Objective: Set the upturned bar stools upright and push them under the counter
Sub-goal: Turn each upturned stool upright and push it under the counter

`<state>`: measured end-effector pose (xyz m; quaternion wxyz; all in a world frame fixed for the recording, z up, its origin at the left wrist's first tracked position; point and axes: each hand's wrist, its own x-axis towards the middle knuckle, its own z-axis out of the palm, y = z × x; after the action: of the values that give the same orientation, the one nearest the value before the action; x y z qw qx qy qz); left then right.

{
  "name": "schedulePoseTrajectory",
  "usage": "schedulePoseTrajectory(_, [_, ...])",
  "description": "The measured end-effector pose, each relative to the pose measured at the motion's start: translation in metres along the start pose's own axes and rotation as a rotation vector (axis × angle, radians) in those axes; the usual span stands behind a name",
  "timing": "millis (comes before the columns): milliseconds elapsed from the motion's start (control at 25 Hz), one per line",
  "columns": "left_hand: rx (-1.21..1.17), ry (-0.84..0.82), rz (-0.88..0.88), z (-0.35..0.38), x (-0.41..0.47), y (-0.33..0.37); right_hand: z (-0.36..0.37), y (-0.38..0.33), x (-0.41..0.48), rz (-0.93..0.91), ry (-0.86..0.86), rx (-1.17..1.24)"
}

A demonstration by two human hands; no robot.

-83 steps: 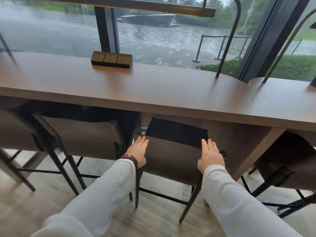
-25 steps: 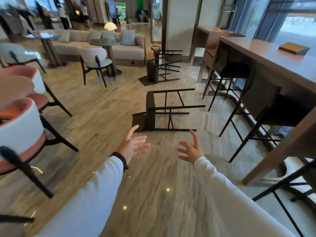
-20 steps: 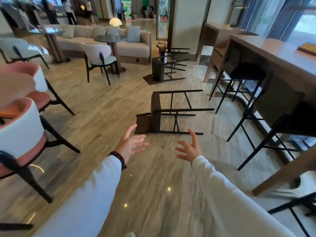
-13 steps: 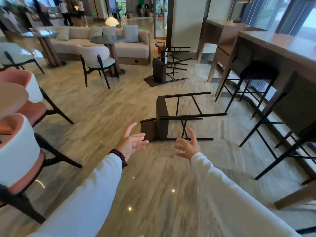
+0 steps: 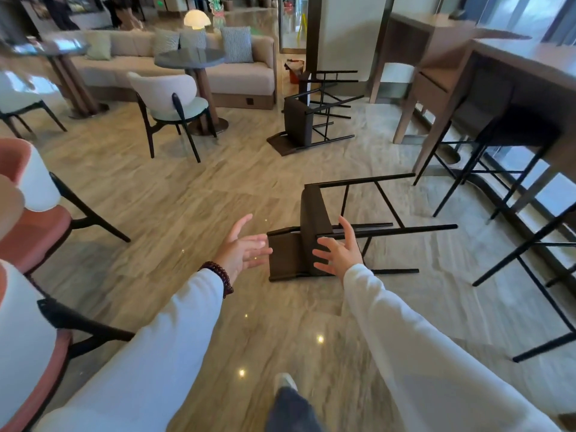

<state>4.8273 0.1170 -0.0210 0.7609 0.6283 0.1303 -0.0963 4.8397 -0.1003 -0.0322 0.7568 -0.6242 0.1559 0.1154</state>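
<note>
A dark bar stool [image 5: 311, 219] lies tipped on its side on the floor in front of me, its black legs pointing right. My left hand [image 5: 244, 252] and my right hand [image 5: 338, 252] reach out toward it with spread fingers, holding nothing; whether either touches it I cannot tell. A second tipped stool [image 5: 300, 120] lies farther back near a pillar. The wooden counter [image 5: 511, 54] runs along the right, with upright stools [image 5: 514, 132] tucked under it.
Pink and white armchairs [image 5: 28, 219] stand at the left. A white chair [image 5: 170, 101] and a round table [image 5: 190, 57] sit before a beige sofa at the back. Black stool legs [image 5: 530, 269] jut out at the right. My foot [image 5: 285, 381] steps on the glossy floor.
I turned from the counter, where my hands pressed a stool's backrest, and walked toward the fallen stool. It now lies closer, between my outstretched hands.
</note>
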Motion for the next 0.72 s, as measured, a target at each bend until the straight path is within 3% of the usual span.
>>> schedulePoseTrajectory(360, [0.072, -0.015, -0.014, -0.028, 0.197, 0.067, 0.049, -0.05, 0.192, 0.023, 0.068, 0.0])
schedulePoseTrajectory(720, [0.139, -0.124, -0.062, -0.065, 0.363, 0.101, 0.088, -0.069, 0.319, 0.054, 0.201, -0.022])
